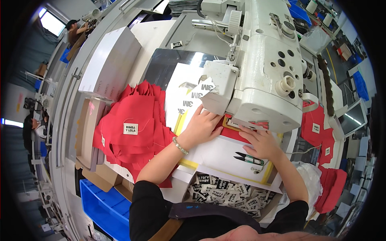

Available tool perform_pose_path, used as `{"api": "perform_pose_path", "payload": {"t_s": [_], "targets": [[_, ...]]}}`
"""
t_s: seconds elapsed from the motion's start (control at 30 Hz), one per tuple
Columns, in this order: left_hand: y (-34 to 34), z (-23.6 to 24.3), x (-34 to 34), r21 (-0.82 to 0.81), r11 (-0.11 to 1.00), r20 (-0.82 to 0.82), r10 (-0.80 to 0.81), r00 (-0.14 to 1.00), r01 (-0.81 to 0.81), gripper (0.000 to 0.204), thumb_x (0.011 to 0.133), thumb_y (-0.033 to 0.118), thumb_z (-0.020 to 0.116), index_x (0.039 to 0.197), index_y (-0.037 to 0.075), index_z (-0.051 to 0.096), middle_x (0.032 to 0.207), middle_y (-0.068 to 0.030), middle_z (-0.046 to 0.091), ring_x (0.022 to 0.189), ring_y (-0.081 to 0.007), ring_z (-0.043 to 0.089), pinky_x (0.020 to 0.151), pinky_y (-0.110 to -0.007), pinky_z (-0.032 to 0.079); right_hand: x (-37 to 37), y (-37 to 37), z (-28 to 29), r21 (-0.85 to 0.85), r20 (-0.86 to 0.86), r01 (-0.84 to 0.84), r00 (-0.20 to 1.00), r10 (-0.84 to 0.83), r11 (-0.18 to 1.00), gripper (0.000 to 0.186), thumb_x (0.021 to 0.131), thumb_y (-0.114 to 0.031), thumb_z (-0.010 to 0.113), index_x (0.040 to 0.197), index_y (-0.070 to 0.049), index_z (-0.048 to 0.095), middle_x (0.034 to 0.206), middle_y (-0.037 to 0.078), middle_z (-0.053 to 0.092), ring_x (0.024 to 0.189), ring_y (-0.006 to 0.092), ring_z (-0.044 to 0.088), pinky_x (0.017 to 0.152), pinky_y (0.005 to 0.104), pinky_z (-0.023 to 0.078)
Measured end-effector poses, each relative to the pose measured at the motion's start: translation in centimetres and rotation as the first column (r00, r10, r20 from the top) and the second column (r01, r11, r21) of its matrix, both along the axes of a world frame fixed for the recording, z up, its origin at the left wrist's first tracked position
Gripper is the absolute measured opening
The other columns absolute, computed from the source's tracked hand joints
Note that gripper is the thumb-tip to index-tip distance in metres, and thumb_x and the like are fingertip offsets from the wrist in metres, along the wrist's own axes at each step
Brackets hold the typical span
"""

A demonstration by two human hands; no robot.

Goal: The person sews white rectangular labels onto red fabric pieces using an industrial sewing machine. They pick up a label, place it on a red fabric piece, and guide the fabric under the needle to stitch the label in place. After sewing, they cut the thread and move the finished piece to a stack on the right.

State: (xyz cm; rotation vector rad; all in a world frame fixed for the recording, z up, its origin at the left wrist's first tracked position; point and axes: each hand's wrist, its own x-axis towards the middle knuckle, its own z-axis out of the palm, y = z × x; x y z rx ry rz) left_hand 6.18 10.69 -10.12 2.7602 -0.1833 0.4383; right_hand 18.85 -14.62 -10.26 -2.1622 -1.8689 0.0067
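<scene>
A strip of red fabric (232, 134) lies under the head of a white sewing machine (261, 76). My left hand (201, 127) is flat beside the machine head, its fingers spread and its fingertips at the fabric's left part. Over the right part rests my right hand (261, 143), fingers stretched out on the cloth. Neither hand grips anything. The needle area and the cloth beneath it are hidden by the machine head. Just below my right hand, a pair of thread snips (248, 158) lies on the white work plate (213, 154), which has yellow tape along its edges.
A pile of red fabric pieces (138, 114) with small white labels sits left of my left arm. Many loose labels (229, 197) fill a tray in front of me. Also around are a white box (112, 62), a blue bin (102, 211) and more red pieces (331, 188) at right.
</scene>
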Motion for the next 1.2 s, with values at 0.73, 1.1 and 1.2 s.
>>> {"api": "perform_pose_path", "payload": {"t_s": [0.73, 1.1, 1.2], "targets": [[-0.5, -0.3, -0.2, 0.051, 0.992, 0.166, -0.123, 0.978, 0.117, 0.029, 0.078, 0.016, 0.066, 0.103, 0.003, 0.067, 0.102, -0.0028, 0.061, 0.105, -0.0185, 0.057, 0.093, -0.036, 0.044, 0.0, 0.0, 0.0, 0.010, -0.172, 0.023, 0.985, -0.021, 1.000, 0.039, 0.077, -0.028, 0.070, 0.113, -0.013, 0.062, 0.133, 0.000, 0.059, 0.078, 0.0227, 0.061, 0.072, 0.0309, 0.051], [0.6, 0.2, 2.3, 0.127, 0.924, 0.072, -0.370, 0.926, 0.360, 0.025, 0.079, 0.014, 0.059, 0.101, 0.006, 0.070, 0.091, -0.0022, 0.066, 0.092, -0.0176, 0.063, 0.077, -0.033, 0.052, 0.1, 0.4, 1.2, 0.027, -0.102, 0.011, 0.995, -0.008, 1.000, 0.033, 0.082, -0.030, 0.069, 0.111, -0.015, 0.062, 0.103, 0.003, 0.067, 0.081, 0.0220, 0.067, 0.064, 0.0347, 0.054], [0.9, -0.2, 2.8, 0.075, 0.926, 0.045, -0.374, 0.926, 0.370, 0.023, 0.081, 0.014, 0.060, 0.101, 0.008, 0.070, 0.087, -0.0023, 0.067, 0.081, -0.0185, 0.066, 0.068, -0.032, 0.055, 0.1, 0.4, 1.0, 0.024, -0.119, 0.012, 0.993, -0.009, 1.000, 0.036, 0.080, -0.030, 0.069, 0.112, -0.014, 0.062, 0.110, 0.003, 0.065, 0.084, 0.0235, 0.065, 0.068, 0.0351, 0.052]]}}
